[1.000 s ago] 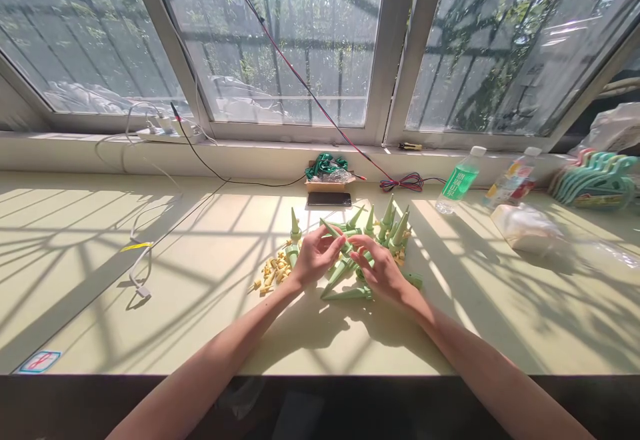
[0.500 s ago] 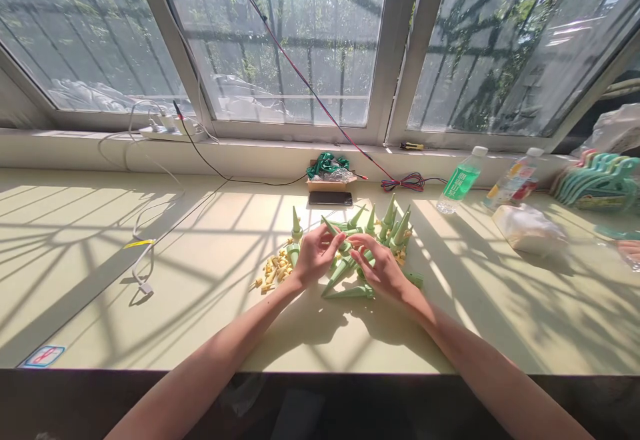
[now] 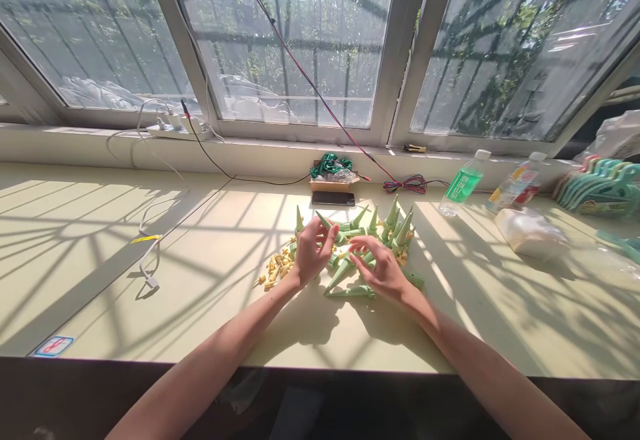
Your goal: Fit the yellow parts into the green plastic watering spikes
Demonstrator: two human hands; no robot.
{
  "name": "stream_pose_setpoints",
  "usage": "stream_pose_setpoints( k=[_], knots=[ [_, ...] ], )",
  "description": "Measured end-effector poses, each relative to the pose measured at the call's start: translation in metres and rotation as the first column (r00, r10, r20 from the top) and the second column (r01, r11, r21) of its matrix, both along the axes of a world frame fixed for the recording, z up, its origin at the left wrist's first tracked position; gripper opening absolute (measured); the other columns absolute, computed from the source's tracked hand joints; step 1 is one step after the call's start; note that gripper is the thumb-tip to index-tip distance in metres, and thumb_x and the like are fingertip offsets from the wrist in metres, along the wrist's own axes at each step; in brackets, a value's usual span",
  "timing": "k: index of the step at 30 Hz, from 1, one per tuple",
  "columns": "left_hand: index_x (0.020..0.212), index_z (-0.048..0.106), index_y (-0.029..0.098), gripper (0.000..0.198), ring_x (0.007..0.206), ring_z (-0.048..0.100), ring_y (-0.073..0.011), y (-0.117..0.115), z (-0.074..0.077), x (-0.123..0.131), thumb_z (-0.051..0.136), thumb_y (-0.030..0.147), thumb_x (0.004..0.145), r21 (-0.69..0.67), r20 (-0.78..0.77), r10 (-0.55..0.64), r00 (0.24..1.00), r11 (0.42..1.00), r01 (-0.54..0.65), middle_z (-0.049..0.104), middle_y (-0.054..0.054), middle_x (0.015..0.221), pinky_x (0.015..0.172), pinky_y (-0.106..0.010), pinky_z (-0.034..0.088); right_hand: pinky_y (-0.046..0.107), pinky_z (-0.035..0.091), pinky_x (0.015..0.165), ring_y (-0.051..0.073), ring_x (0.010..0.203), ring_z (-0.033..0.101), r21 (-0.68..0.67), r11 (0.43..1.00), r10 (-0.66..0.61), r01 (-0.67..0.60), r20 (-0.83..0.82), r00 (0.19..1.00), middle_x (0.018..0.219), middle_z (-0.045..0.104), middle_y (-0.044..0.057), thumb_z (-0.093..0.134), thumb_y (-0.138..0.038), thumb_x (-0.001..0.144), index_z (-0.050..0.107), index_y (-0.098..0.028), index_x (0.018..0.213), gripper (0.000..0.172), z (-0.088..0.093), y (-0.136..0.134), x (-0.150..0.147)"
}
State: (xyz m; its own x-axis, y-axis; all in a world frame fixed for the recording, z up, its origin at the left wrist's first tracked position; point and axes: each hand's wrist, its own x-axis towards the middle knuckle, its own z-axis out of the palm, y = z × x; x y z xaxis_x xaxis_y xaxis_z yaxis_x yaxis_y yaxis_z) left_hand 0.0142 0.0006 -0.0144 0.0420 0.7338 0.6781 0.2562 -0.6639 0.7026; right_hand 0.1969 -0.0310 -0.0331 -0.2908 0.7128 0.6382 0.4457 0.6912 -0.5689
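My left hand [image 3: 313, 253] is closed on a green plastic spike [image 3: 325, 219], its pointed tip slanting up to the left past the fingers. To its right, my right hand [image 3: 380, 267] hovers over the pile, thumb and fingers curved and apart, with nothing visible between them. Under and around both hands lie several more cone-shaped green spikes; one long green spike [image 3: 353, 291] rests on its side nearest me. Beside my left wrist is a heap of small pale-yellow plastic parts [image 3: 277, 268]. My fingers hide part of the pile.
Behind the pile are a black phone [image 3: 333, 199] and a small cardboard box [image 3: 330, 185] with green material in it. Two bottles, one with a green label [image 3: 464, 185], stand at right near a white plastic-wrapped pack [image 3: 531, 232]. A white cable [image 3: 156, 260] lies at left.
My left hand has drawn up and slightly away from my right hand, taking the green spike along. The right hand's fingers have parted a little. The camera view has shifted slightly.
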Motion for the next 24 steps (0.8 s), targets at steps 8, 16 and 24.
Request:
stream_pose_setpoints(
  k=[8, 16, 24],
  knots=[
    [0.088, 0.056, 0.018, 0.013, 0.064, 0.060, -0.0112, -0.007, 0.001, 0.003, 0.056, 0.029, 0.094, 0.144, -0.127, -0.001, 0.992, 0.989, 0.019, 0.060, -0.003, 0.081, 0.051, -0.022, 0.053, 0.043, 0.049, 0.088, 0.023, 0.095, 0.060, 0.038, 0.999, 0.021, -0.026, 0.119, 0.993, 0.100, 0.067, 0.008, 0.057, -0.018, 0.089, 0.060, -0.022, 0.103, 0.015, 0.002, -0.001, -0.003],
    [0.089, 0.053, 0.018, 0.009, 0.056, 0.057, -0.0092, -0.002, -0.002, 0.003, 0.057, 0.025, 0.092, 0.198, -0.099, 0.110, 0.989, 0.976, -0.089, 0.058, 0.000, 0.073, 0.047, -0.020, 0.051, 0.044, 0.039, 0.094, 0.025, 0.103, 0.055, 0.111, 0.992, -0.090, 0.057, 0.327, 0.941, 0.110, 0.067, 0.010, 0.058, -0.025, 0.091, 0.064, -0.018, 0.105, 0.017, -0.003, 0.002, -0.013],
    [0.088, 0.054, 0.018, 0.010, 0.056, 0.056, -0.0088, -0.003, -0.003, 0.005, 0.057, 0.026, 0.093, 0.217, -0.097, 0.129, 0.987, 0.970, -0.105, 0.058, 0.000, 0.074, 0.048, -0.020, 0.052, 0.046, 0.028, 0.101, 0.023, 0.104, 0.053, 0.050, 0.996, -0.088, 0.072, 0.553, 0.828, 0.106, 0.068, 0.007, 0.042, -0.024, 0.098, 0.064, -0.020, 0.094, 0.023, -0.006, 0.011, -0.013]
  ],
)
